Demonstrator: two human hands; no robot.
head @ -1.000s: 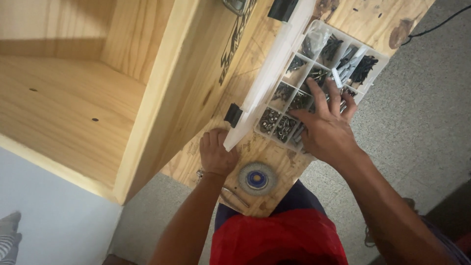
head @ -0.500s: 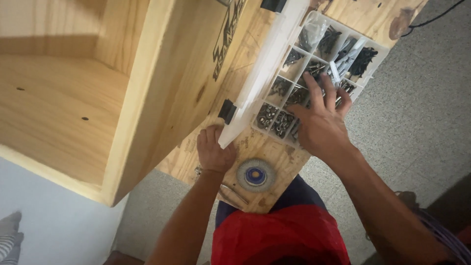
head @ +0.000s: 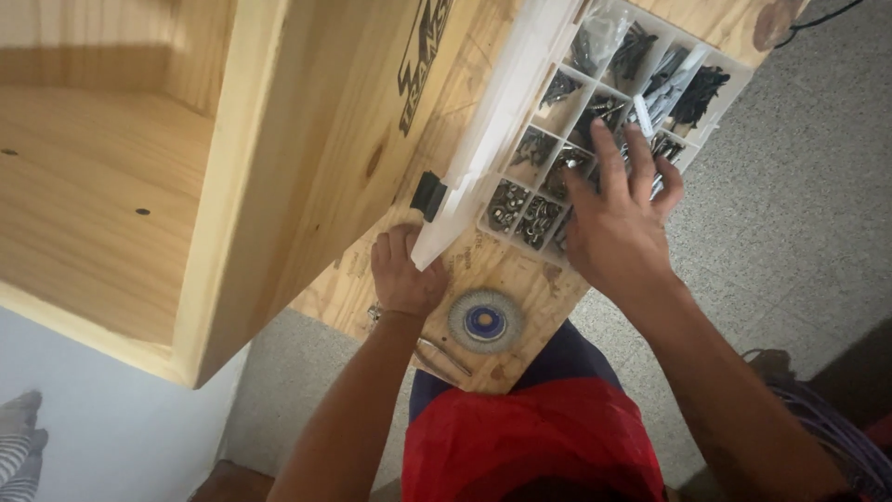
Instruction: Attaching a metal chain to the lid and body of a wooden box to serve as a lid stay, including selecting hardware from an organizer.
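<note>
Plywood bench (head: 506, 265), right hand (head: 613, 232) over compartmented screw box (head: 595, 112)

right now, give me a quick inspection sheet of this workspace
surface: plywood board, bare wood with knots.
job's things: open compartment box of dark screws and fittings, clear lid raised.
clutter: round wire brush wheel near the board edge.
grippers: left hand rests at the lid corner; right hand spread over the compartments.
cables: black cable top right; purple cable on floor.
surroundings: wooden cabinet, grey speckled floor.
</note>
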